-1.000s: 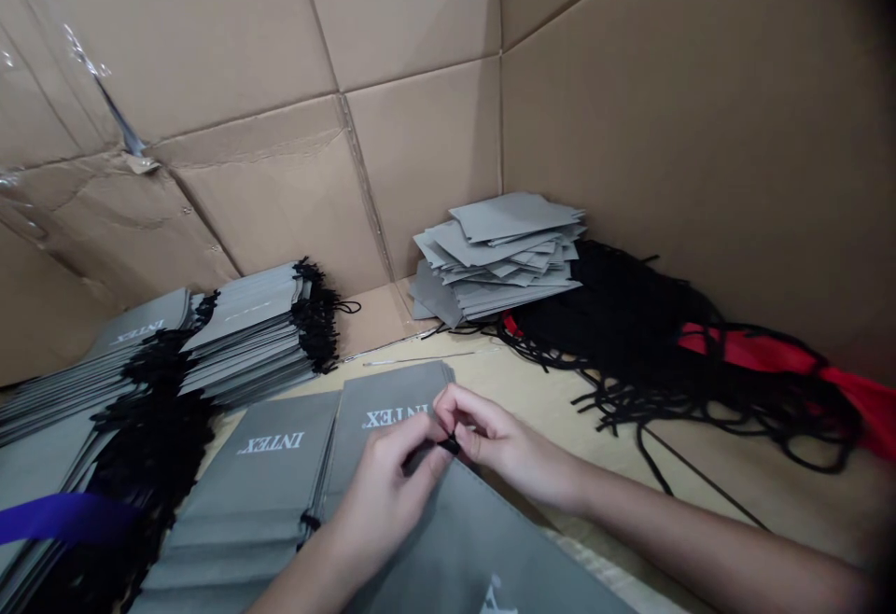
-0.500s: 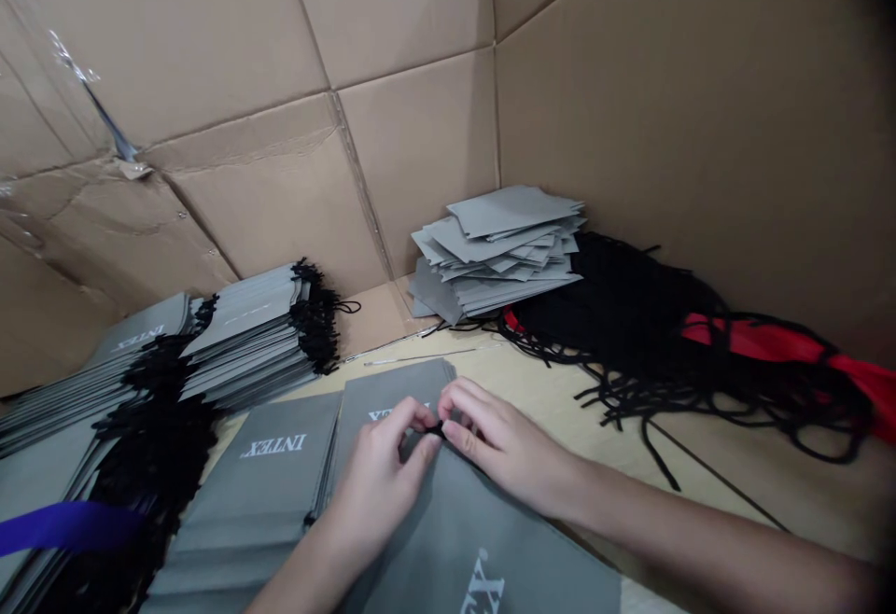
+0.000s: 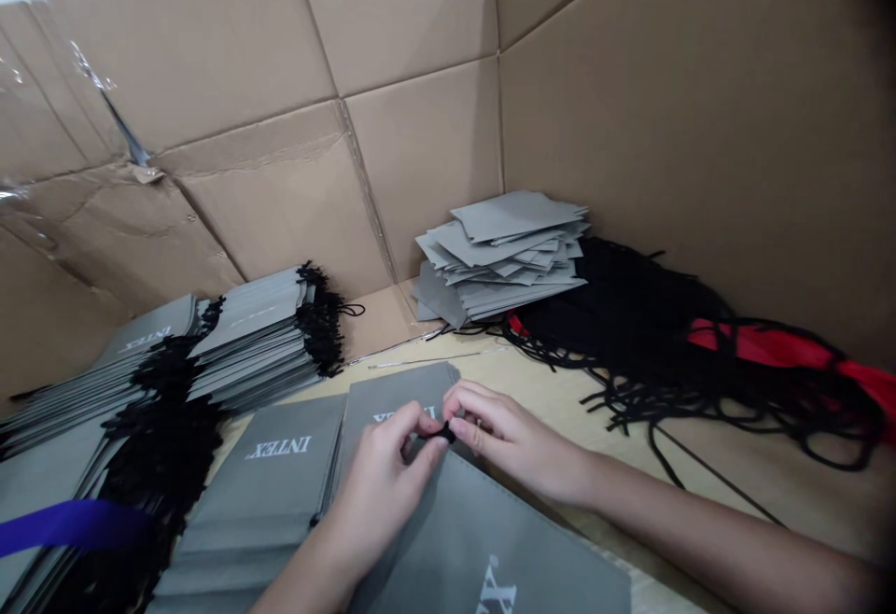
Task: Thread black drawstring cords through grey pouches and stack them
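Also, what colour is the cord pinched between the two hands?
The cord is black; head view, the only one.

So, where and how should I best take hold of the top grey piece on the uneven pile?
Probably pinch the near edge of the top grey piece, coming from the person's side: it lies nearly flat, that edge faces the person, and the cardboard wall stands close behind the uneven pile.

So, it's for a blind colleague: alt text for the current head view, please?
The left hand and right hand pinch a black cord at the edge of a gray pouch. Around lie stacked gray pouches and piled cords, before cardboard walls.
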`<state>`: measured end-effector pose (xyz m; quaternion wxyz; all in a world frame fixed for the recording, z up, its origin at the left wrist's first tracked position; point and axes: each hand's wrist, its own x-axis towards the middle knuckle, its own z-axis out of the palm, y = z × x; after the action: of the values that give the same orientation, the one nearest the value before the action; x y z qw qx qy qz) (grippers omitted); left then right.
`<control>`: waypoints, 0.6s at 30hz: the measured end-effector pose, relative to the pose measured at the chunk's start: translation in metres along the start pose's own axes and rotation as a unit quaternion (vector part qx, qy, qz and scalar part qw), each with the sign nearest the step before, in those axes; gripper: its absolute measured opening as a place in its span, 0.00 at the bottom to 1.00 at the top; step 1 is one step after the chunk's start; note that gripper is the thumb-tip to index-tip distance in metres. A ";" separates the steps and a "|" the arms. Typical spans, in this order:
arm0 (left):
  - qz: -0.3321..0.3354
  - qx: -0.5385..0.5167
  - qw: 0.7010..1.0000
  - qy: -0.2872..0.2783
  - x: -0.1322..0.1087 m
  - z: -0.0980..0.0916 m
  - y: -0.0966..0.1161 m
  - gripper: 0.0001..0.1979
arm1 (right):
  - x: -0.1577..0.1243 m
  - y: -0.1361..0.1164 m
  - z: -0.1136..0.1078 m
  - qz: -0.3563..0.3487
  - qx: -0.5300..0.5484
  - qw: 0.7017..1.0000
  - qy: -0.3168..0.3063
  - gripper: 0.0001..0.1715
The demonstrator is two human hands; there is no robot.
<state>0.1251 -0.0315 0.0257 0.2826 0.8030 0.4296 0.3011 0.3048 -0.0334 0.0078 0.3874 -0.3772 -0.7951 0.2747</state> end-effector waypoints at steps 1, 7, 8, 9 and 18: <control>0.001 0.003 1.000 0.001 0.000 0.000 0.000 0.04 | 0.000 0.000 -0.001 -0.003 -0.006 1.000 -0.001 0.11; 0.008 -0.005 1.000 0.008 0.000 0.000 0.000 0.04 | 0.002 0.002 -0.003 0.001 0.002 1.000 0.001 0.10; 0.008 -0.005 1.000 0.008 -0.001 0.000 0.000 0.04 | 0.002 0.002 -0.004 -0.001 0.003 1.000 0.000 0.10; 0.008 -0.005 1.000 0.009 -0.001 0.000 0.000 0.04 | 0.002 0.002 -0.004 -0.005 0.001 1.000 -0.002 0.09; -0.015 -0.046 0.999 -0.024 -0.001 0.003 0.000 0.04 | -0.001 -0.002 -0.005 -0.049 -0.121 0.991 0.016 0.08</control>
<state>0.1270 -0.0326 0.0235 0.3339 0.7894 0.4207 0.2973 0.3092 -0.0346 0.0113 0.3643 -0.3863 -0.8337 0.1514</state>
